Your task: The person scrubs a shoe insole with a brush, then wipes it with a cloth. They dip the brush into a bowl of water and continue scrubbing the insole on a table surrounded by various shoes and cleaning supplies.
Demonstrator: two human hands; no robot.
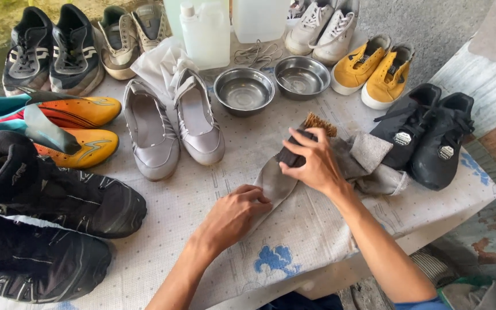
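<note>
My right hand (312, 163) grips a dark scrubbing brush (305, 142) with brown bristles, pressed onto a grey cloth (356, 162) lying on the table. My left hand (235, 213) is closed and presses down on the near end of the same cloth, pinning it to the patterned white tablecloth (294, 229). Just beyond the cloth lies a pair of grey flat shoes (173, 127). To the right of the cloth sits a pair of black sneakers (429, 132).
Two steel bowls (271, 85) stand behind the cloth, with white plastic jugs (208, 31) and loose laces (256, 54) further back. Yellow slip-ons (371, 69), white sneakers (322, 26), orange cleats (70, 123) and black boots (47, 218) ring the table. The table edge drops at right.
</note>
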